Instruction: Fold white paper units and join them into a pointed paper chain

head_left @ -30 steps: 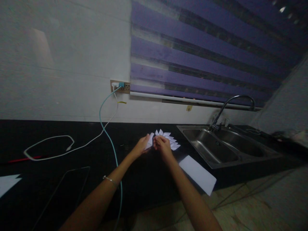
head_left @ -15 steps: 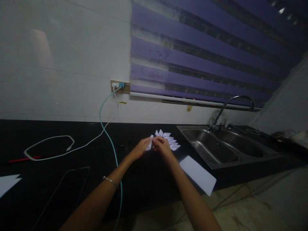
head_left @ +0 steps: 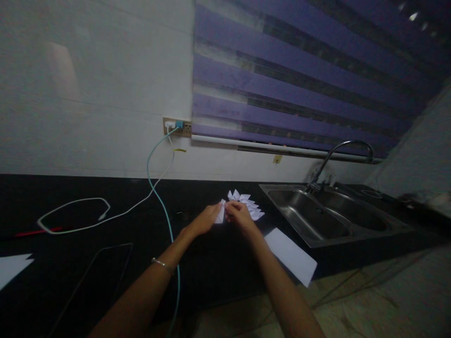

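A small folded piece of white paper (head_left: 220, 216) is between my hands above the dark counter. My left hand (head_left: 207, 218) grips its left side, fingers closed. My right hand (head_left: 238, 214) pinches the paper's upper right edge; its fingertips are small and partly hidden. Just beyond and right of that hand lies a cluster of pointed, folded white paper pieces (head_left: 251, 205), partly covered by it. A white paper rectangle (head_left: 292, 257) rests to the right of my right forearm, near the counter's front edge.
A double steel sink (head_left: 313, 216) with a curved tap (head_left: 347, 142) is at the right. A teal cable (head_left: 164, 206) runs under my left forearm from the wall socket (head_left: 177, 126). Left are a white cable (head_left: 73, 201), a red stick (head_left: 31, 232), a dark flat panel (head_left: 95, 286) and white paper (head_left: 12, 268).
Slightly more of the folded paper shows between my hands. Both hands stay in nearly the same place, and the view has shifted very slightly.
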A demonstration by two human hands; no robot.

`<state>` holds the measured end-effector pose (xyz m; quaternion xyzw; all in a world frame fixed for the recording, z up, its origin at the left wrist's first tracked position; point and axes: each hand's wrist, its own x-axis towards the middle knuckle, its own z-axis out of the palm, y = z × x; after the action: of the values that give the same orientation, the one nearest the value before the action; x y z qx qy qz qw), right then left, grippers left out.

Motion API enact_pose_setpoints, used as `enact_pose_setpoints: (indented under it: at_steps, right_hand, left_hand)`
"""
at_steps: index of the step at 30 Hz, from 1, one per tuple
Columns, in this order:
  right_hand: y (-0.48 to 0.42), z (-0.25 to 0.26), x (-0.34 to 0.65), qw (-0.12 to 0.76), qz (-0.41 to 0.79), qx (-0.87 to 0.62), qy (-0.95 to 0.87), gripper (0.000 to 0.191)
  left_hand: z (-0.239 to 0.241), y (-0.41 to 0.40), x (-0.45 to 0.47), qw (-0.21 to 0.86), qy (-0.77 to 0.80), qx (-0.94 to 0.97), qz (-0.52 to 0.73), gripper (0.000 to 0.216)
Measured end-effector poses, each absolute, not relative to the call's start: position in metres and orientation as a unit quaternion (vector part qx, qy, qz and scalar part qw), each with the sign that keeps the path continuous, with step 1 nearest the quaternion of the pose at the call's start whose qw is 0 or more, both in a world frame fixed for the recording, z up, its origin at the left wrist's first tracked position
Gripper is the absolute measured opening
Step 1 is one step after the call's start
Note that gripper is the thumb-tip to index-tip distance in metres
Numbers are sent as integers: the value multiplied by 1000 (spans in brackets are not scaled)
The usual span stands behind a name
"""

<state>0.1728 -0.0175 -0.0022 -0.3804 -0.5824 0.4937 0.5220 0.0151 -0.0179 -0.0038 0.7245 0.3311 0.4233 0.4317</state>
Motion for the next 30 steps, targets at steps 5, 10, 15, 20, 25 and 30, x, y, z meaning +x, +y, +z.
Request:
enact_pose_setpoints:
  at_steps: [5, 10, 15, 20, 25, 30]
  right_hand:
    - [-14, -5, 177, 505, 458, -409, -607, 21]
    - [-10, -10, 183, 489, 441, -418, -626, 9]
    - [-10, -9, 186, 498, 423, -382, -654, 6]
    - [-11, -9, 182, 491, 460, -387, -630, 15]
    - [-11, -8, 177, 490, 531, -359, -591, 30]
    - [-17, -3, 173, 526, 416, -394, -628, 29]
  left_hand:
    - [-5, -18, 13, 406, 329, 726, 447, 39]
    - [-6, -19, 14, 407, 338, 723, 445, 31]
    - [-7, -16, 18, 418, 342, 727, 425, 35]
    - [-7, -9, 15, 410, 323, 747, 411, 44]
    - [-5, -8, 13, 386, 312, 763, 414, 46]
    - [1, -13, 15, 395, 317, 745, 435, 40]
